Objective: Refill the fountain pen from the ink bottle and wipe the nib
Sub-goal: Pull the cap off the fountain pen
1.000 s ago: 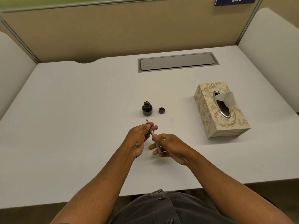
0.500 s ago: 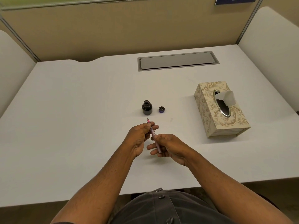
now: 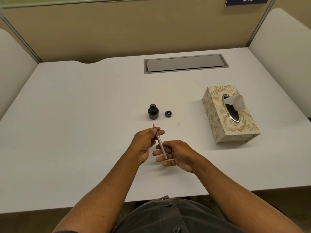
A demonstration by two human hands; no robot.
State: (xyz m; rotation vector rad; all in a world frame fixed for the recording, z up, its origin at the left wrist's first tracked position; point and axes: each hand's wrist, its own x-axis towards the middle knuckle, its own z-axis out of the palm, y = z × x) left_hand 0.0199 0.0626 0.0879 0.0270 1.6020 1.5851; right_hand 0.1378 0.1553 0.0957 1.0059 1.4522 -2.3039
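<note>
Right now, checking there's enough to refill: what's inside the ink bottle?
The bottle is open and looks dark with ink nearly to the neck. Its bottom can't be seen through the ink.

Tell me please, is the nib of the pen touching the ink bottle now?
Apart. The head view shows bare white table between the nib and the ink bottle; the left hand holds the pen short of it.
</note>
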